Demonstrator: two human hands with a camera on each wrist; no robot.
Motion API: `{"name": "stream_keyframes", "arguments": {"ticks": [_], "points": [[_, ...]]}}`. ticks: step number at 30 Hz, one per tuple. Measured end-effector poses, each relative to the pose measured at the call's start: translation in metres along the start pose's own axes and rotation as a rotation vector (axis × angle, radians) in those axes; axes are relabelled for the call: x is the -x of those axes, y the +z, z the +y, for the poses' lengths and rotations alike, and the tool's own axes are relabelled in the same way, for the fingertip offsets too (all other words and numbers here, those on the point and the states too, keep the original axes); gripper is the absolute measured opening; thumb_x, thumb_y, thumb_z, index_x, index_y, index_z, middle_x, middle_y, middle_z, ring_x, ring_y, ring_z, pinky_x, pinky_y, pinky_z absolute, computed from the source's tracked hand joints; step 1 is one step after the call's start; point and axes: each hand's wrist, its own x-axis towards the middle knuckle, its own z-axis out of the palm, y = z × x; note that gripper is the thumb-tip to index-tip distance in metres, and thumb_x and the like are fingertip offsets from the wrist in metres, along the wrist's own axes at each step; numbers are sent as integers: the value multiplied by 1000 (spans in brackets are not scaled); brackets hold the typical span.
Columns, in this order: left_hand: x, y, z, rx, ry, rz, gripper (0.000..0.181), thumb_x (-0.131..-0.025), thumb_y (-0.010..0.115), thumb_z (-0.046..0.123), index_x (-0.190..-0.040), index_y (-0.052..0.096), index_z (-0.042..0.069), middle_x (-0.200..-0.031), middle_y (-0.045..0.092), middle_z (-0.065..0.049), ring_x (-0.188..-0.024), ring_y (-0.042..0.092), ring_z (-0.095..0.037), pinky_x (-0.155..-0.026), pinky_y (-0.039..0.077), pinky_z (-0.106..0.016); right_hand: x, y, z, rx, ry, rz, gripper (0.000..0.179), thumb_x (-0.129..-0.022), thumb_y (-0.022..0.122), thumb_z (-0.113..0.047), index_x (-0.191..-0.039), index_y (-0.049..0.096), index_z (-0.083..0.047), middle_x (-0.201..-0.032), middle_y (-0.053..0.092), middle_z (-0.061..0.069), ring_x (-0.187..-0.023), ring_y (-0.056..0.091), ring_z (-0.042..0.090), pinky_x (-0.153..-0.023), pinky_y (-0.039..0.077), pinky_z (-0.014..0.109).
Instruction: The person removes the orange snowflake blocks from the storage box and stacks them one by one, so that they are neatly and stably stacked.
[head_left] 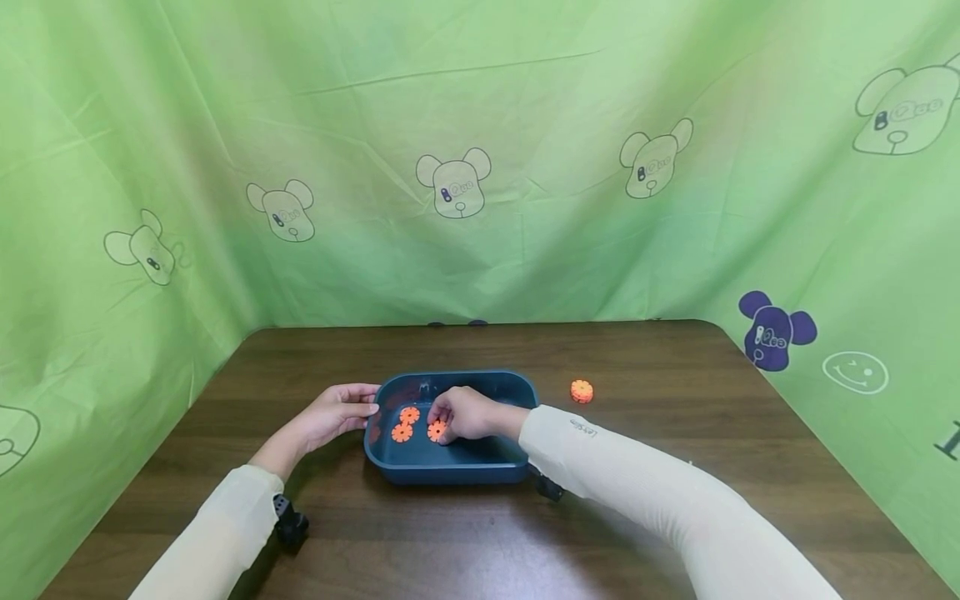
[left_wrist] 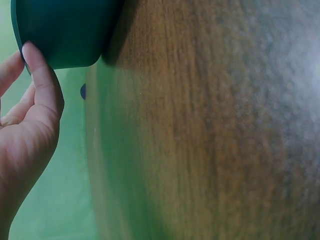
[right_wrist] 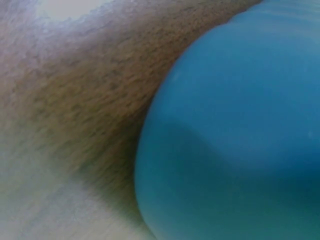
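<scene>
A dark blue plastic basin stands on the table. At its left end my left hand pinches the rim. The left wrist view shows the thumb against the basin's outer wall. My right hand reaches over the right side into the basin and pinches an orange notched disc low inside it. To the left of those fingers lie two more orange notched discs, close together on the basin floor. Only the basin's outside and the tabletop appear in the right wrist view; the right hand is hidden there.
A small stack of orange notched discs sits on the brown wooden table, right of the basin. Green printed cloth hangs behind the table and along both sides. The right forearm crosses the basin's right rim.
</scene>
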Motion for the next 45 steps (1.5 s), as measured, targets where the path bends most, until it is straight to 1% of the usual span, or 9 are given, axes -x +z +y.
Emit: {"name": "stream_keyframes", "arguments": {"ticks": [6,9,13,17,20,27,33,38,45], "points": [[1,0,0,-3,-2,0,53,-96,58,5,-141,38,-14,-126,58,-21,-92,62,-14,-78,53,-27,0,-1,2,-25,0,-11,22,-84,76,-7,-105,70,-11,-92,62,-2,-86,57,16,-81,50,30],[2,-1,0,-9,-3,7,53,-96,59,6,-141,38,-14,-127,57,-22,-93,62,-14,-78,53,-27,-1,-2,2,-38,-2,-13,23,-84,75,-6,-106,70,-11,-93,62,-2,-87,57,16,-82,50,31],[3,-1,0,-11,-6,10,53,-96,59,6,-141,38,-14,-128,56,-22,-93,62,-15,-79,53,-27,0,-4,3,-59,3,-18,23,-84,75,-5,-106,70,-10,-90,63,-1,-84,58,16,-77,51,29],[3,-2,-1,-10,-8,7,53,-96,59,5,-141,38,-14,-127,57,-22,-93,62,-15,-79,53,-27,3,-7,3,-115,4,-19,24,-84,75,-4,-108,71,-7,-87,65,0,-79,60,16,-69,52,29],[3,-1,-1,-11,-5,6,52,-96,59,5,-140,38,-14,-127,57,-22,-93,62,-14,-79,53,-27,6,-11,4,-158,-2,-17,26,-85,74,-3,-111,71,-5,-88,65,1,-77,61,17,-68,53,30],[1,-1,-1,-7,1,2,52,-96,59,5,-140,38,-14,-125,59,-19,-92,63,-13,-79,53,-27,12,-19,8,-192,-22,-21,33,-85,74,-5,-118,68,-1,-93,65,2,-84,60,18,-76,53,30],[0,-1,-1,-3,4,-11,52,-96,58,4,-140,38,-14,-121,60,-17,-92,63,-13,-78,53,-27,19,-26,10,-232,-44,-21,36,-85,73,-3,-120,67,1,-97,66,3,-88,61,19,-80,54,31],[-1,-1,0,-4,4,-13,53,-96,59,5,-140,38,-14,-123,60,-18,-93,63,-14,-78,53,-27,24,-35,12,-294,-68,7,37,-85,72,0,-121,65,3,-98,69,5,-89,62,19,-81,54,32],[0,0,2,-7,4,-10,53,-96,59,5,-140,38,-14,-123,60,-18,-93,63,-13,-78,53,-27,33,-46,15,-369,-72,97,39,-83,74,3,-121,65,6,-104,71,10,-89,65,18,-81,54,32]]}}
